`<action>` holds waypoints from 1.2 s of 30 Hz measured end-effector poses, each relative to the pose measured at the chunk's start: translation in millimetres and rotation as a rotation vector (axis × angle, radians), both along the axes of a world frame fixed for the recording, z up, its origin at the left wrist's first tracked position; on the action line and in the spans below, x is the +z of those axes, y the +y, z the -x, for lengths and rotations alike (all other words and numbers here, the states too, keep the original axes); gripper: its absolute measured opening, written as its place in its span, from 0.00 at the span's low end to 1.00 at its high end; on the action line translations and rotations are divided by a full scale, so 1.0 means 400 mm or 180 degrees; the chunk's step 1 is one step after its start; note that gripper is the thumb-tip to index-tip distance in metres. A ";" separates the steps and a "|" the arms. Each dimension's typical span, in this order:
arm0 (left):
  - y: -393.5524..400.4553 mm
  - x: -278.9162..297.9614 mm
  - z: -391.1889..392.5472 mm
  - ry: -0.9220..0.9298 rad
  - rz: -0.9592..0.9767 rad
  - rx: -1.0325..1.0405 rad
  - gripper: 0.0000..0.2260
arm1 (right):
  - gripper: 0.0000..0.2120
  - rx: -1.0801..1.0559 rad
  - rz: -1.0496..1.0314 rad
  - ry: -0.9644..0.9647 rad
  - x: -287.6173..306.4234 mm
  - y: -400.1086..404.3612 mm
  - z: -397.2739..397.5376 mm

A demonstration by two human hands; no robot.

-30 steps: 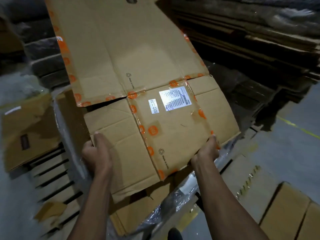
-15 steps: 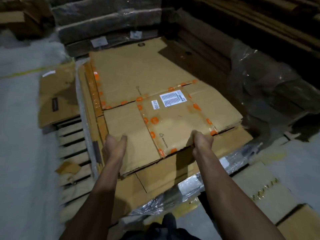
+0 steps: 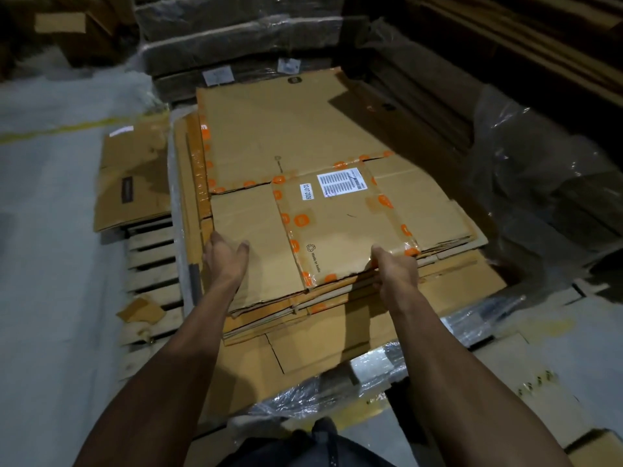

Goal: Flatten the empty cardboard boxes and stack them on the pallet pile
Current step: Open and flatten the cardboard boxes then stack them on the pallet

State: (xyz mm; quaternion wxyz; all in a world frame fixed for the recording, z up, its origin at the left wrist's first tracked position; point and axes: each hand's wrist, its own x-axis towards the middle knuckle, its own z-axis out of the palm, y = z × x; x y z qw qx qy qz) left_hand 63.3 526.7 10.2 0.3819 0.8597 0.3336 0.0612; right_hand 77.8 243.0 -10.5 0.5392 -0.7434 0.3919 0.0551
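Note:
A flattened cardboard box [image 3: 323,183] with orange-dotted tape and a white barcode label lies flat on top of the pile of flattened boxes [image 3: 337,332] on the wooden pallet [image 3: 148,264]. My left hand [image 3: 224,257] rests palm down on the box's near left part, fingers spread. My right hand [image 3: 394,271] grips the box's near edge beside the taped corner, with the fingers curled under the cardboard.
Another flattened box [image 3: 135,183] lies on the pallet's left side. Clear plastic wrap [image 3: 539,170] covers stacks to the right. Wrapped dark stacks [image 3: 236,45] stand behind the pile. More cardboard [image 3: 546,392] lies on the grey floor at the right.
The box has come down from a raised tilt to lie flat on the pile. My left hand went from gripping its edge to pressing flat on top.

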 end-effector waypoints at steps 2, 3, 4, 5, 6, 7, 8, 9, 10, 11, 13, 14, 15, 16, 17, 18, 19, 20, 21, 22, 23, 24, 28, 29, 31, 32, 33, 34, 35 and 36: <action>-0.010 -0.003 0.007 0.0037 -0.0140 -0.0064 0.28 | 0.33 0.0191 0.0214 0.0070 -0.014 -0.011 -0.010; -0.013 -0.004 0.011 0.0061 -0.0192 -0.0084 0.28 | 0.32 0.0289 0.0315 0.0125 0.017 -0.005 0.003; -0.017 -0.006 0.014 0.0081 -0.0237 -0.0116 0.28 | 0.30 0.0357 0.0398 0.0136 0.072 0.008 0.028; -0.020 -0.007 0.016 0.0094 -0.0276 -0.0160 0.27 | 0.30 0.0407 0.0452 0.0144 0.100 0.012 0.040; -0.024 -0.009 0.018 0.0100 -0.0299 -0.0213 0.26 | 0.29 0.0476 0.0522 0.0179 0.111 0.011 0.045; -0.029 -0.010 0.020 0.0117 -0.0313 -0.0260 0.26 | 0.28 0.0553 0.0658 0.0205 0.115 0.007 0.049; -0.034 -0.010 0.023 0.0153 -0.0341 -0.0293 0.25 | 0.26 0.0613 0.0796 0.0232 0.110 0.003 0.049; -0.040 -0.011 0.026 0.0194 -0.0402 -0.0313 0.24 | 0.25 0.0647 0.0899 0.0255 0.105 0.001 0.048; -0.045 -0.012 0.030 0.0229 -0.0493 -0.0328 0.24 | 0.24 0.0687 0.0979 0.0263 0.101 0.003 0.048; -0.049 -0.012 0.035 0.0250 -0.0588 -0.0360 0.23 | 0.24 0.0748 0.1054 0.0267 0.101 0.006 0.051; -0.057 -0.014 0.051 0.0256 -0.0781 -0.0495 0.22 | 0.25 0.0882 0.1190 0.0248 0.100 0.010 0.062; -0.062 -0.015 0.061 0.0251 -0.0902 -0.0606 0.22 | 0.24 0.0928 0.1217 0.0232 0.099 0.011 0.072; -0.067 -0.017 0.071 0.0244 -0.1025 -0.0743 0.22 | 0.23 0.0966 0.1239 0.0227 0.100 0.011 0.086; -0.075 -0.018 0.080 0.0205 -0.1155 -0.0922 0.22 | 0.22 0.0977 0.1278 0.0212 0.102 0.008 0.105; -0.085 -0.019 0.089 0.0151 -0.1282 -0.1110 0.21 | 0.21 0.0987 0.1326 0.0183 0.106 0.006 0.126; -0.099 -0.018 0.097 0.0106 -0.1377 -0.1299 0.21 | 0.20 0.0971 0.1379 0.0142 0.110 0.001 0.151; -0.114 -0.015 0.104 0.0082 -0.1426 -0.1454 0.21 | 0.19 0.0943 0.1419 0.0117 0.113 -0.004 0.175; -0.128 -0.012 0.113 0.0085 -0.1428 -0.1569 0.21 | 0.18 0.0901 0.1438 0.0103 0.110 -0.008 0.199; -0.145 -0.007 0.122 0.0086 -0.1389 -0.1704 0.21 | 0.18 0.0816 0.1445 0.0101 0.110 -0.012 0.229; -0.161 -0.003 0.132 0.0086 -0.1331 -0.1850 0.21 | 0.19 0.0739 0.1468 0.0093 0.110 -0.015 0.260; -0.178 0.002 0.143 0.0066 -0.1287 -0.2028 0.21 | 0.21 0.0646 0.1518 0.0095 0.109 -0.016 0.294; -0.192 0.004 0.154 0.0027 -0.1264 -0.2206 0.21 | 0.22 0.0548 0.1583 0.0103 0.108 -0.016 0.328; -0.224 0.014 0.205 0.0014 -0.1265 -0.2729 0.22 | 0.25 0.0130 0.1798 0.0330 0.097 0.000 0.478; -0.232 0.010 0.223 -0.0046 -0.1325 -0.2919 0.23 | 0.25 0.0067 0.1854 0.0429 0.090 0.004 0.522; -0.256 -0.001 0.262 -0.0195 -0.1480 -0.3358 0.23 | 0.26 -0.0058 0.1956 0.0638 0.074 0.012 0.607; -0.271 -0.007 0.285 -0.0222 -0.1537 -0.3585 0.23 | 0.26 -0.0131 0.1997 0.0745 0.068 0.016 0.652; -0.291 -0.011 0.313 -0.0241 -0.1554 -0.3810 0.22 | 0.26 -0.0218 0.2045 0.0832 0.060 0.017 0.701; -0.311 -0.014 0.342 -0.0252 -0.1546 -0.4021 0.21 | 0.25 -0.0294 0.2098 0.0919 0.056 0.019 0.749; -0.333 -0.013 0.369 -0.0243 -0.1538 -0.4205 0.19 | 0.25 -0.0350 0.2138 0.1012 0.052 0.017 0.790; -0.360 -0.009 0.406 -0.0226 -0.1562 -0.4412 0.18 | 0.25 -0.0435 0.2158 0.1139 0.052 0.015 0.840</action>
